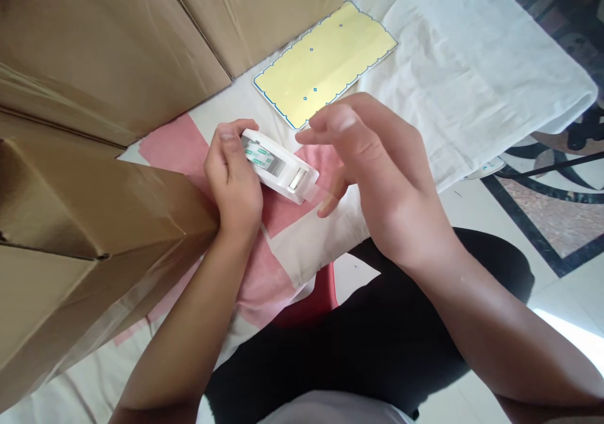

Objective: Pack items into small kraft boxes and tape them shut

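My left hand (234, 182) is wrapped around a small white plastic case (278, 169), its thumb on the upper edge. A panel with green print shows through the case's window, and a silvery piece sits in a slot near its right end. A thin clear strip (311, 192) juts out from that end. Just to the right hovers my right hand (377, 166), its fingers curved and spread apart. Whether its lower fingertips touch the clear strip is hard to see. Behind both hands lies a yellow card (325, 65) with a scalloped blue border.
Large cardboard boxes (94, 46) stand along the left and back. A pink and white cloth (306, 241) covers the surface below the hands, with a white cloth (453, 72) at the right. My dark-clothed legs (340, 348) are at the near edge; patterned floor (561, 210) shows at right.
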{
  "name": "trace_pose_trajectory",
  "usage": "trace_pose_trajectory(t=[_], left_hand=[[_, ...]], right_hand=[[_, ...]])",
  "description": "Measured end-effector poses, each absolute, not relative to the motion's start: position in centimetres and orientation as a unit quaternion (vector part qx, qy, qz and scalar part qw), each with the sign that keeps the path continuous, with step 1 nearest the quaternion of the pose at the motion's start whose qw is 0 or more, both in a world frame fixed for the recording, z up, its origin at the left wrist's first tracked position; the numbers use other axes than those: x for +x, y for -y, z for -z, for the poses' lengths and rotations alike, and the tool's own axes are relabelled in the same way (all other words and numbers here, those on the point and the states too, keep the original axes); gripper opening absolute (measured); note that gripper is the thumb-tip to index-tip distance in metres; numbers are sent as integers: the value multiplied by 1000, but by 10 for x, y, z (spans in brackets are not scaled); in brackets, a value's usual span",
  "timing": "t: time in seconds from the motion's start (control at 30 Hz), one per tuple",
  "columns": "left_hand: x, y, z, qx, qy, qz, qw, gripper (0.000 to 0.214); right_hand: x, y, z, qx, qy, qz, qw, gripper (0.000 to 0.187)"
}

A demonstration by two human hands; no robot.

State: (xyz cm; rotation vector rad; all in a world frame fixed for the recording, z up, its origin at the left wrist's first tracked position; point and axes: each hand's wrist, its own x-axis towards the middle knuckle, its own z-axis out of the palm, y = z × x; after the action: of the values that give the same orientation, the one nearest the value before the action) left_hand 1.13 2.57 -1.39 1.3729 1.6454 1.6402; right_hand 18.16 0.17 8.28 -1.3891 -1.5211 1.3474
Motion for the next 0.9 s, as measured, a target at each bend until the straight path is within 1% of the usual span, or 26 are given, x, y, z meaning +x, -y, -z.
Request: trace_pose_trajectory(t=[0.1, 0.13, 0.17, 0.33, 0.43, 0.67, 0.8, 0.9], left_hand=[[11, -26, 14, 497, -590, -598, 220, 59], [10, -26, 15, 498, -587, -599, 220, 59], [10, -26, 15, 501, -585, -598, 220, 59], [9, -25, 15, 503, -590, -592, 221, 55], [9, -25, 14, 506, -594, -586, 217, 56], [9, -28, 16, 499, -587, -597, 222, 64], [10, -28, 16, 501, -584, -602, 214, 63], [9, -28, 17, 503, -585, -598, 216, 62]], right_hand=[[184, -2, -79, -514, 552, -533, 384, 18], [185, -3, -77, -516, 554, -534, 376, 12], [185, -3, -76, -518, 562, -530, 366, 11], [191, -6, -72, -520, 622, -485, 327, 19], [192, -7, -72, -524, 631, -484, 304, 23], [193, -8, -68, -530, 631, -497, 272, 22], [194, -8, -65, -545, 643, -478, 247, 26], [194, -7, -64, -551, 641, -479, 236, 23]])
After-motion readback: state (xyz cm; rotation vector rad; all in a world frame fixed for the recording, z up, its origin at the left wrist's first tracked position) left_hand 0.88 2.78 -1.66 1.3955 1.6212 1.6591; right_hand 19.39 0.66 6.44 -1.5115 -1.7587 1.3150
